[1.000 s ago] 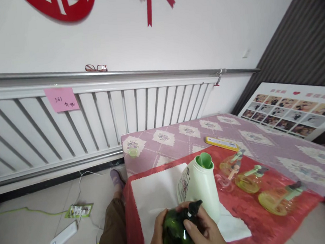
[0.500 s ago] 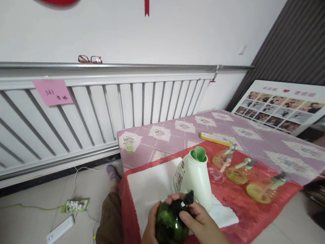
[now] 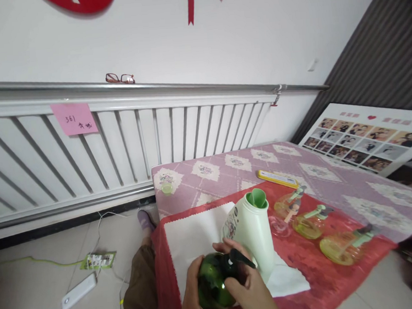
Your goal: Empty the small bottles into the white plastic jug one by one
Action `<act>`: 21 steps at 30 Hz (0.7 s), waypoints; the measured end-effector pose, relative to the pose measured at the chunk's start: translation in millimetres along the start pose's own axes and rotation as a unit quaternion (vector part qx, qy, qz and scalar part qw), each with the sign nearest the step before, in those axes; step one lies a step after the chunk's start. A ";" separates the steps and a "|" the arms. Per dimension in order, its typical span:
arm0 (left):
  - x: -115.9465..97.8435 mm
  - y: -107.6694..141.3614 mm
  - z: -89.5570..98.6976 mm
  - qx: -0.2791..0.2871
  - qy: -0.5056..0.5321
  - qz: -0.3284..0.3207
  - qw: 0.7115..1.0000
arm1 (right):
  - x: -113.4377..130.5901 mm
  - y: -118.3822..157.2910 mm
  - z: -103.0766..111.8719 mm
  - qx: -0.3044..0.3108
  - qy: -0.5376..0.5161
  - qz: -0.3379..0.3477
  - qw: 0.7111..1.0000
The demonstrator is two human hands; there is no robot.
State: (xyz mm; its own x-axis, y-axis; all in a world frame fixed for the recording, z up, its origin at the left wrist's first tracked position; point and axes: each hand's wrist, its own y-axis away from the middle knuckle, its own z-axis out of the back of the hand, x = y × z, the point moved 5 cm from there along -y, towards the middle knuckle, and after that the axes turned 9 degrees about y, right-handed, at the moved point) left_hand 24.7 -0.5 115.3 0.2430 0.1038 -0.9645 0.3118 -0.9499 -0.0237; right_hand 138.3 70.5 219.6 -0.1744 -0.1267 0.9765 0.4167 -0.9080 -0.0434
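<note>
A round dark green pump bottle [image 3: 213, 282] with a black pump head is held low over the near part of the table. My left hand [image 3: 192, 297] wraps around its left side and underneath. The fingers of my right hand [image 3: 249, 285] close around the black collar below the pump nozzle. Just behind them stands a tall pale green detergent bottle [image 3: 254, 237], uncapped, with a green spout in its neck. Its base rests by a white cloth [image 3: 285, 280]. A small translucent green cap [image 3: 166, 188] lies at the table's far left corner.
Several clear yellowish pump bottles [image 3: 308, 225] and a pink one [image 3: 280, 226] sit on the red cloth [image 3: 306, 268] to the right. Behind them is a yellow case [image 3: 277, 179]. A radiator [image 3: 129, 146] lines the wall; a power strip [image 3: 98, 260] lies on the floor.
The pump nozzle has turned and now points right and down instead of up and right. My right hand has shifted slightly with it. The view has moved a little.
</note>
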 end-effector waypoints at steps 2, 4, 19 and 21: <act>-0.9 -2.2 4.4 0.021 0.002 -0.003 1.000 | -2.2 1.5 0.3 0.056 -0.027 -0.007 0.998; 1.8 -3.6 6.7 0.042 0.004 -0.002 0.999 | -3.3 1.2 0.3 0.089 -0.021 -0.010 0.996; 14.6 -0.2 7.6 -0.031 -0.225 -0.118 0.967 | -23.0 -0.3 -10.0 0.011 0.107 0.079 0.991; 14.4 -5.2 8.9 -0.030 -0.255 -0.135 0.957 | -29.5 -0.1 -11.2 -0.001 0.147 0.070 0.987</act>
State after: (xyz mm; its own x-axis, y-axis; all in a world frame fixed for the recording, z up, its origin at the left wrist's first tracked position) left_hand 18.5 3.3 99.2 -0.3290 0.1719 -0.9285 0.3563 -0.8880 -0.2907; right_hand 133.4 69.9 188.5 -0.3665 -0.3609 0.8575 0.4532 -0.8742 -0.1743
